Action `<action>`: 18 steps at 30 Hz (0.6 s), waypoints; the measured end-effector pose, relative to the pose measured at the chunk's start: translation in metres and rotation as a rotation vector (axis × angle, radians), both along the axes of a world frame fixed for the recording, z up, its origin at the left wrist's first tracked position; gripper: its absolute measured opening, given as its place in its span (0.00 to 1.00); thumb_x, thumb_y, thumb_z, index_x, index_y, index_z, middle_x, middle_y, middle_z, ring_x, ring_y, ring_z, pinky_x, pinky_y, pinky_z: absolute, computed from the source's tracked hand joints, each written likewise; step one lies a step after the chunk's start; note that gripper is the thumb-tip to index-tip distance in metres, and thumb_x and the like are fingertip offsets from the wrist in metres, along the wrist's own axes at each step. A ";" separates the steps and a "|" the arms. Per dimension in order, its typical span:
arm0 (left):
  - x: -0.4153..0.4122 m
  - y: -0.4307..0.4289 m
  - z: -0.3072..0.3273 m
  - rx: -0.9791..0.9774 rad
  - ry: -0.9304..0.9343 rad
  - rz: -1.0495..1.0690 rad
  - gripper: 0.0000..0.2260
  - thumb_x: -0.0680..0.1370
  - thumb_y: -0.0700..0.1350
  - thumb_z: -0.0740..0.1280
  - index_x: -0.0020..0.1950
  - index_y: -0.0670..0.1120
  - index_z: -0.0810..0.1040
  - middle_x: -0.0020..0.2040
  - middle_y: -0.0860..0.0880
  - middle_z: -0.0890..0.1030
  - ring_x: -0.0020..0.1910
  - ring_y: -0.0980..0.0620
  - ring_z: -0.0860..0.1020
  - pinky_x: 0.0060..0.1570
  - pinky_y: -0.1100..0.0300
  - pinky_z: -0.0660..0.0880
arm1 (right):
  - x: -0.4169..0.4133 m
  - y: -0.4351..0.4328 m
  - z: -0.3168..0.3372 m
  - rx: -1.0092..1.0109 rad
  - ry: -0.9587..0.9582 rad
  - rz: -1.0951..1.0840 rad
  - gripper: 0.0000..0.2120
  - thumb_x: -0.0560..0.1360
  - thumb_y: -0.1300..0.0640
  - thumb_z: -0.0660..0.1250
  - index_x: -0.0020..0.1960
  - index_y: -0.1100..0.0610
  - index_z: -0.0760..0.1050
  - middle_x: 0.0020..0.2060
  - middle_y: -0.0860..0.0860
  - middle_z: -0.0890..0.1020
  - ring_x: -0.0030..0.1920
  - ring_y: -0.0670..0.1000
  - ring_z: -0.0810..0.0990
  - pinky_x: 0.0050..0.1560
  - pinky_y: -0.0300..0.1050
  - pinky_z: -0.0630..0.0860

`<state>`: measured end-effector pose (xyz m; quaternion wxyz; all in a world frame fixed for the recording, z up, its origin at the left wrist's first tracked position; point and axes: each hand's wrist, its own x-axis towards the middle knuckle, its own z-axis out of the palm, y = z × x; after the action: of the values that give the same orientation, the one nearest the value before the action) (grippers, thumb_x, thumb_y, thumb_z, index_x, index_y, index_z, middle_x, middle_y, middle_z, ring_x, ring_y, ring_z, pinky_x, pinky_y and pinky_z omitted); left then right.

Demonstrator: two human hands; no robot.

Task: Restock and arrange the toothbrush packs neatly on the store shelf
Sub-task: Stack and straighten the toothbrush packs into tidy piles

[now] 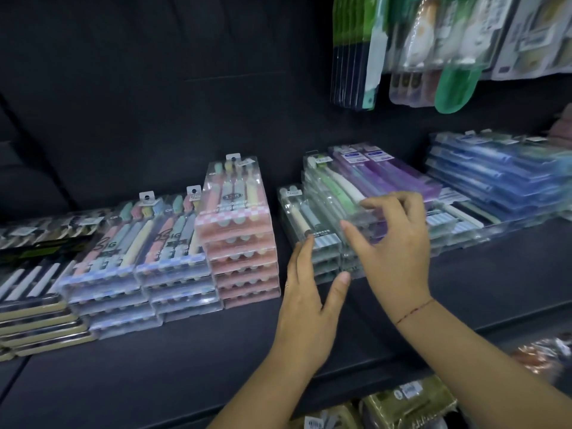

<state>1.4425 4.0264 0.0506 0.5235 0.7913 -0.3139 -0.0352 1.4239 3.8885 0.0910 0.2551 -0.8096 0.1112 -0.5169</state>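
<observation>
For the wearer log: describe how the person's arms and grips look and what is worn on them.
The left forearm and right forearm are bare, with no sleeves in view and no gloves. The right grip has a thin red thread round its wrist. The left grip shows what may be a thin ring, too small to be sure. No watch shows.

A matte black back panel [154, 72] rises behind the dark shelf [154, 376]. Faint seams cross the panel, and the light is dim.
</observation>
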 end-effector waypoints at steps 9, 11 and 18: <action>-0.004 0.014 0.003 0.038 0.078 -0.051 0.34 0.79 0.63 0.57 0.77 0.63 0.38 0.75 0.68 0.43 0.75 0.68 0.45 0.73 0.64 0.50 | -0.039 0.042 -0.017 0.526 0.111 0.080 0.11 0.75 0.60 0.70 0.49 0.46 0.72 0.46 0.45 0.79 0.46 0.39 0.78 0.49 0.32 0.75; -0.004 0.019 0.002 0.050 0.120 -0.065 0.34 0.80 0.62 0.56 0.77 0.61 0.38 0.75 0.68 0.42 0.75 0.68 0.46 0.72 0.66 0.50 | -0.043 0.055 -0.035 0.556 0.284 0.157 0.13 0.77 0.63 0.67 0.56 0.46 0.74 0.51 0.43 0.81 0.52 0.38 0.78 0.56 0.31 0.74; 0.002 0.020 0.005 0.099 -0.014 -0.111 0.28 0.80 0.62 0.51 0.72 0.68 0.35 0.75 0.69 0.34 0.71 0.75 0.38 0.71 0.66 0.48 | -0.038 0.065 -0.040 0.583 0.445 0.222 0.23 0.80 0.63 0.61 0.74 0.54 0.66 0.65 0.45 0.75 0.63 0.40 0.73 0.56 0.22 0.65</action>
<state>1.4446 4.0462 0.0560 0.4789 0.7977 -0.3588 -0.0742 1.3864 3.9534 0.0507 0.4986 -0.8026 0.2178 -0.2445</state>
